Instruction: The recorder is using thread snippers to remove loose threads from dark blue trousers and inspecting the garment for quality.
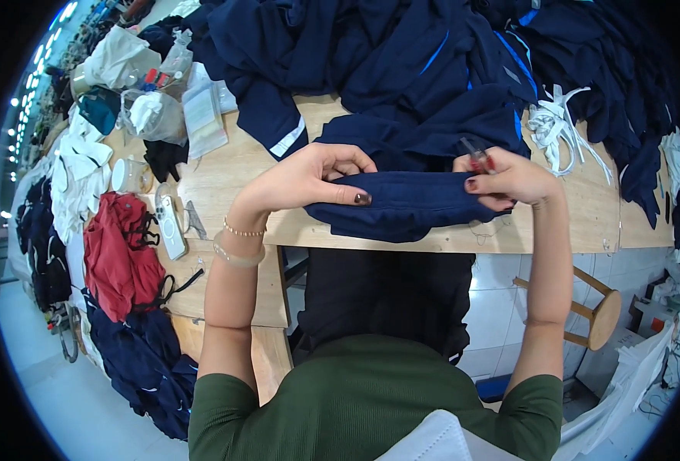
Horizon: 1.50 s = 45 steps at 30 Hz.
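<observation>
A navy fabric garment is stretched sideways between my hands at the table's front edge, its stitched band uppermost. My left hand pinches the band's left end, thumb on top and fingers curled behind. At the right end, my right hand closes on the same band with thumb and fingers. Tucked in that hand is also a small tool with dark tips and a red part, which looks like thread snips; its tips point up and away from me. The rest of the garment lies bunched beyond my hands.
Dark navy garments are heaped along the table's far side. White cords lie right of my right hand. Leftward are clear plastic packets, a white phone and a red cloth bag. A wooden stool stands below right.
</observation>
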Each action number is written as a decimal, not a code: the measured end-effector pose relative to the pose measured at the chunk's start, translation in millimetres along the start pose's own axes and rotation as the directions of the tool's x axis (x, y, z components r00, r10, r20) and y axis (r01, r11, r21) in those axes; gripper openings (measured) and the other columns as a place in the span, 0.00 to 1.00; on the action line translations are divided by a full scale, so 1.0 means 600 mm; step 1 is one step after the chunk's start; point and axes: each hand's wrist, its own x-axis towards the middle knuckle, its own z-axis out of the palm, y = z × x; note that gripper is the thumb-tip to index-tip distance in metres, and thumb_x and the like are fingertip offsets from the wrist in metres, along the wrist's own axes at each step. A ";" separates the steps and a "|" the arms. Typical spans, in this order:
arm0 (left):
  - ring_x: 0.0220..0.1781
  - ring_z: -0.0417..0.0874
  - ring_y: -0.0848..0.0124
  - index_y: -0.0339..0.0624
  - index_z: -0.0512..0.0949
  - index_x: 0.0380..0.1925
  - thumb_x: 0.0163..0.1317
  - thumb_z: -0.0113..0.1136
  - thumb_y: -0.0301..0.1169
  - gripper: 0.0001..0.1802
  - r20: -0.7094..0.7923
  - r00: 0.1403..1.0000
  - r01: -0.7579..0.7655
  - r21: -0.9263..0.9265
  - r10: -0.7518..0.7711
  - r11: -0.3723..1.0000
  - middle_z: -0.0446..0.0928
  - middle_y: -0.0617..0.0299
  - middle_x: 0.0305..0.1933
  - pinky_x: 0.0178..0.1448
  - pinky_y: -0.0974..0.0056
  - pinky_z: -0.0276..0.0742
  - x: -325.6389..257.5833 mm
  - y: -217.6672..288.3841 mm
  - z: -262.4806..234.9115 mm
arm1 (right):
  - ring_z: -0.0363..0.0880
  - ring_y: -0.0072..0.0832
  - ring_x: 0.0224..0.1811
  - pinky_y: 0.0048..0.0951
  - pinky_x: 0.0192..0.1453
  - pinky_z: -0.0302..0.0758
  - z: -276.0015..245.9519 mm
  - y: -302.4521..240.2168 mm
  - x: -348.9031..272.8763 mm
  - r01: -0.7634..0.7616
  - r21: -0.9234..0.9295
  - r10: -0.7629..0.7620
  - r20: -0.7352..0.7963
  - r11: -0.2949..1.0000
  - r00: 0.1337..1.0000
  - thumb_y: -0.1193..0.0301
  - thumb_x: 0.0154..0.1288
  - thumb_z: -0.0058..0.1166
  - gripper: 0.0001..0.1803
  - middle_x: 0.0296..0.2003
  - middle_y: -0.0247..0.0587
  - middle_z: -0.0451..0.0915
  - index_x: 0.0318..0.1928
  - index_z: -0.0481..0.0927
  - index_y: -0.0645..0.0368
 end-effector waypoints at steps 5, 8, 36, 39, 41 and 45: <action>0.46 0.79 0.77 0.30 0.74 0.51 0.52 0.67 0.19 0.24 0.189 0.977 0.118 -0.068 -0.103 0.991 0.80 0.60 0.45 0.55 0.73 0.76 0.003 0.020 -0.024 | 0.55 0.11 0.09 0.15 0.12 0.50 -0.006 -0.029 -0.025 0.004 -0.033 -0.009 -0.159 0.999 0.987 0.69 0.66 0.55 0.11 0.15 0.22 0.57 0.29 0.69 0.59; 0.44 0.80 0.78 0.30 0.75 0.50 0.52 0.68 0.20 0.23 0.178 0.980 0.101 -0.078 -0.086 0.992 0.80 0.61 0.44 0.53 0.74 0.76 0.004 0.034 -0.026 | 0.56 0.10 0.09 0.15 0.13 0.50 -0.009 -0.038 -0.030 0.014 -0.071 -0.027 -0.176 0.997 0.984 0.68 0.65 0.56 0.11 0.15 0.21 0.58 0.29 0.71 0.58; 0.28 0.67 0.89 0.32 0.80 0.31 0.60 0.64 0.29 0.09 -0.091 0.996 0.021 -0.009 -0.022 1.000 0.74 0.77 0.26 0.29 0.79 0.62 -0.020 -0.004 -0.047 | 0.58 0.09 0.20 0.15 0.21 0.53 0.026 -0.015 -0.027 0.039 -0.306 -0.200 -0.515 0.951 0.834 0.65 0.65 0.57 0.08 0.20 0.19 0.63 0.33 0.75 0.55; 0.31 0.73 0.88 0.32 0.82 0.35 0.60 0.64 0.28 0.08 -0.025 1.000 0.006 0.005 -0.006 1.000 0.80 0.71 0.30 0.35 0.79 0.69 0.005 -0.010 -0.021 | 0.54 0.09 0.19 0.15 0.21 0.50 0.026 -0.013 -0.014 0.081 -0.253 -0.204 -0.511 0.964 0.835 0.65 0.65 0.55 0.09 0.19 0.18 0.60 0.31 0.74 0.54; 0.33 0.77 0.85 0.30 0.83 0.39 0.59 0.64 0.26 0.11 0.054 0.999 0.008 -0.027 -0.006 1.000 0.84 0.63 0.36 0.40 0.78 0.73 0.017 -0.015 0.002 | 0.59 0.11 0.22 0.14 0.24 0.59 0.021 -0.004 -0.004 0.088 -0.174 -0.165 -0.499 0.981 0.851 0.69 0.67 0.53 0.07 0.23 0.23 0.63 0.32 0.76 0.58; 0.33 0.79 0.83 0.28 0.82 0.39 0.58 0.62 0.24 0.11 0.064 0.996 0.080 -0.408 -0.059 0.909 0.84 0.62 0.35 0.40 0.79 0.74 0.024 -0.034 0.014 | 0.63 0.16 0.30 0.17 0.41 0.69 0.038 0.011 0.040 0.191 -0.665 -0.643 -0.544 0.722 0.539 0.84 0.61 0.50 0.11 0.33 0.32 0.66 0.43 0.81 0.64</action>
